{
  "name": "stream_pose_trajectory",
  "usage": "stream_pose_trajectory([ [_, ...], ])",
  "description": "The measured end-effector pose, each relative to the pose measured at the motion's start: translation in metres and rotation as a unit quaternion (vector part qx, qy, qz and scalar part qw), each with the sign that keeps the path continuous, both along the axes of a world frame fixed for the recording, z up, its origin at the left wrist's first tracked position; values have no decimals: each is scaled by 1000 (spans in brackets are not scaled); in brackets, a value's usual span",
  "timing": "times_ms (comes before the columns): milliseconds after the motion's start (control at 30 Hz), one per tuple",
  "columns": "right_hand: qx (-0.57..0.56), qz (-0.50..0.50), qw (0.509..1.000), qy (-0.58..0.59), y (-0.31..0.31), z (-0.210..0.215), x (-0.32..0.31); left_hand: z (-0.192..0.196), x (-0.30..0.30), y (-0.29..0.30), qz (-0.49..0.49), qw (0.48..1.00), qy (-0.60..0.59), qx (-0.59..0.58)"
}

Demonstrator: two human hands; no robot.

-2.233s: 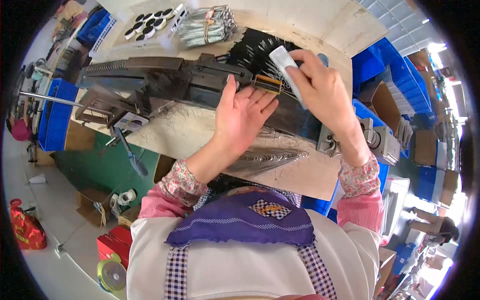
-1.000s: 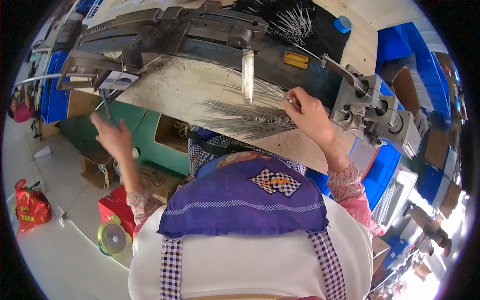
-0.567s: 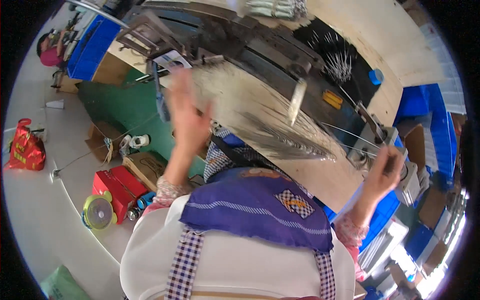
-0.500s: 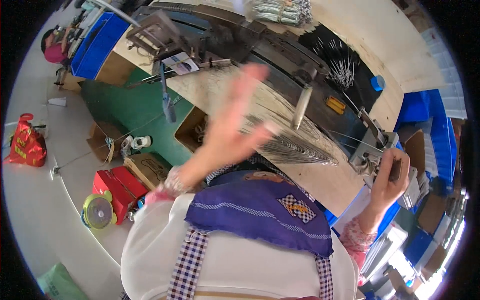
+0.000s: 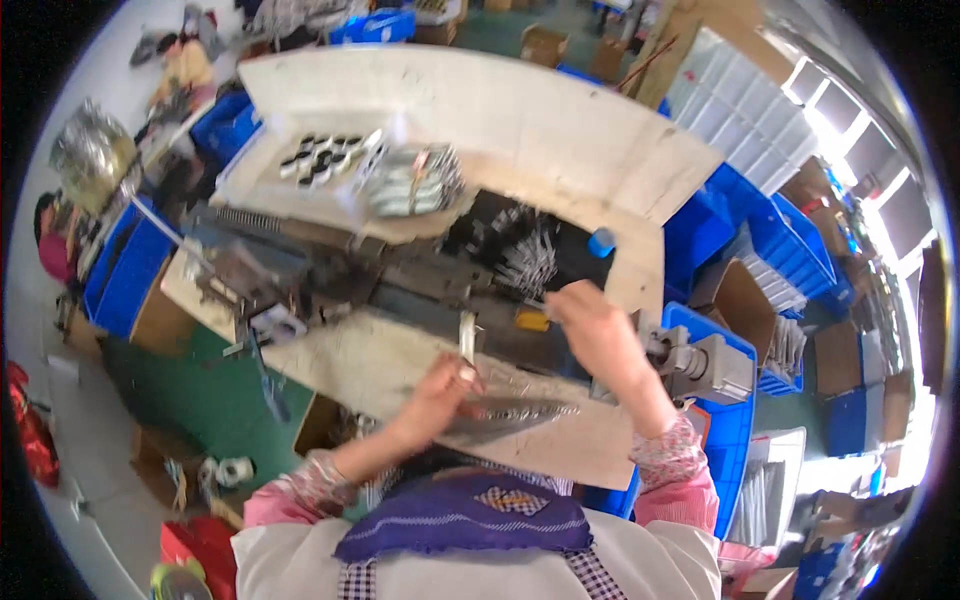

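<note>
Nearby, blue crate (image 5: 752, 483) of metal strips (image 5: 762, 495), left hand (image 5: 437, 392) on rods (image 5: 510, 411)

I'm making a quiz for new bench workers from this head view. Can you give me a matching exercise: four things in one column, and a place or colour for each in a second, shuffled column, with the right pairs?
Things:
1. left hand
2. right hand
3. small cap
4. electric motor

Places or colours:
A. blue, on the pale board beside the dark pile of metal pins
B. grey, at the right end of the machine
C. on the fan of thin metal strips on the near board
D. raised over the dark machine bed, near a yellow tag

Pairs: 1-C, 2-D, 3-A, 4-B
</note>
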State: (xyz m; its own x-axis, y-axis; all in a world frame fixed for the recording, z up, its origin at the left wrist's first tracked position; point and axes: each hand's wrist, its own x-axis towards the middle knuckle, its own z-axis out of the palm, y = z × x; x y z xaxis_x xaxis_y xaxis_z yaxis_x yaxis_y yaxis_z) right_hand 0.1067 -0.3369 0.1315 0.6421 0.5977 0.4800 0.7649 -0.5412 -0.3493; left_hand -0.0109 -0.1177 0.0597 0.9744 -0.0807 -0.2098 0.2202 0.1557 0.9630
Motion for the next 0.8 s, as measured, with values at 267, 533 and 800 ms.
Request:
stream_pose_trajectory([
  [267,-98,15,993,-64,15,-9,1,86,12,-3,-2,917,75,-391],
  [533,-53,51,997,-18,11,-3,-5,47,-21,90,85,939,-46,-331],
  [800,-102,-46,994,-20,16,7,91,20,112,-44,-224,940,-142,212],
])
